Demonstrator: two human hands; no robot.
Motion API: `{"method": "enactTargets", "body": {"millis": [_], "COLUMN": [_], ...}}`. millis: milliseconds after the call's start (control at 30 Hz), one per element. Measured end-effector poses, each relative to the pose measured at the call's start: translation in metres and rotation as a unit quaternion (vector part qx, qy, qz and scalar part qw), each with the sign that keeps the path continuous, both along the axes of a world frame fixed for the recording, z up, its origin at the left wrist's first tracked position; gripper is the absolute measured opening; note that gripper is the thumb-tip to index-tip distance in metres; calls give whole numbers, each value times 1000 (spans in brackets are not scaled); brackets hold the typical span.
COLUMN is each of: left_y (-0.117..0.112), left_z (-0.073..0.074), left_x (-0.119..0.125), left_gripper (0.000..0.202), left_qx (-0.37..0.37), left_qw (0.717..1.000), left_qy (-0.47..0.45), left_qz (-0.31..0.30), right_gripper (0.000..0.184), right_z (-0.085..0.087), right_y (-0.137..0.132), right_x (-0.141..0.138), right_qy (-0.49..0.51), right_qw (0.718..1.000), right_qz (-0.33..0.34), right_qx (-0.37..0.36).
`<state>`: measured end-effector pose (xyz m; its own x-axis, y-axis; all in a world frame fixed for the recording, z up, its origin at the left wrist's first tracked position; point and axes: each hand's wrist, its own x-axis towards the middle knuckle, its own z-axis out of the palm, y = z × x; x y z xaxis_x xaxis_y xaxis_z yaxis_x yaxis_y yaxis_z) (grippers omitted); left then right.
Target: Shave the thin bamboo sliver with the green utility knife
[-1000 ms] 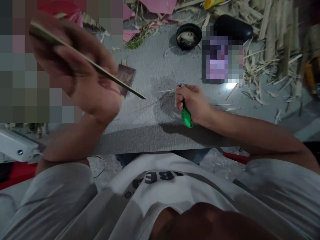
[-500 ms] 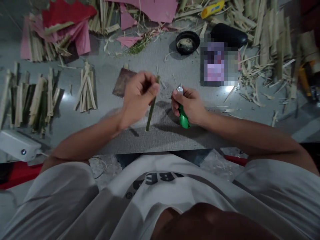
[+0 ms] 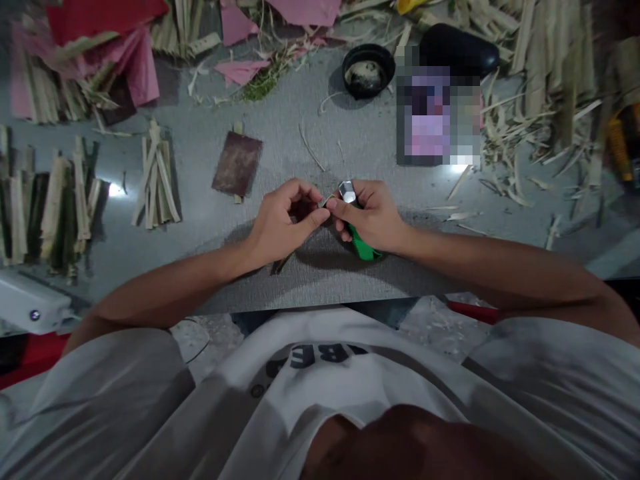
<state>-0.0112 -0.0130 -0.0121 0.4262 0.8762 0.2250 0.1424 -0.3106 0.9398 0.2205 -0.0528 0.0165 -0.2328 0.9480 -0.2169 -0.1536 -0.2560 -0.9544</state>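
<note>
Bamboo stick [image 3: 280,264] gripped between hands [image 3: 325,217]

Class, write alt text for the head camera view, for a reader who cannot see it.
Seen from above, a person's left hand grips a thin bamboo stick while the right hand holds a green-handled knife against its upper end, over a grey table. Bundles of bamboo strips, pink paper, a brown sandpaper piece and a black bowl lie around.
</note>
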Motion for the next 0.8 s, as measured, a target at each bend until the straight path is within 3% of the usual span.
{"method": "enactTargets", "body": {"millis": [267, 633, 800], "left_y": [-2, 1, 0], "left_z": [6, 2, -4], "left_x": [-1, -1, 0], "left_gripper": [12, 18, 16], "left_qx": [36, 58, 32], "left_qw": [999, 997, 999], "left_qy": [27, 31, -1], "left_qz": [-12, 44, 33], "right_gripper": [76, 73, 79], "right_z": [5, 8, 4], "right_y": [0, 4, 3], "right_x": [0, 4, 4], "right_qy": [-11, -7, -4], "right_qw": [999, 999, 1000], "right_qz": [-6, 1, -1], "right_qx": [-38, -34, -22]}}
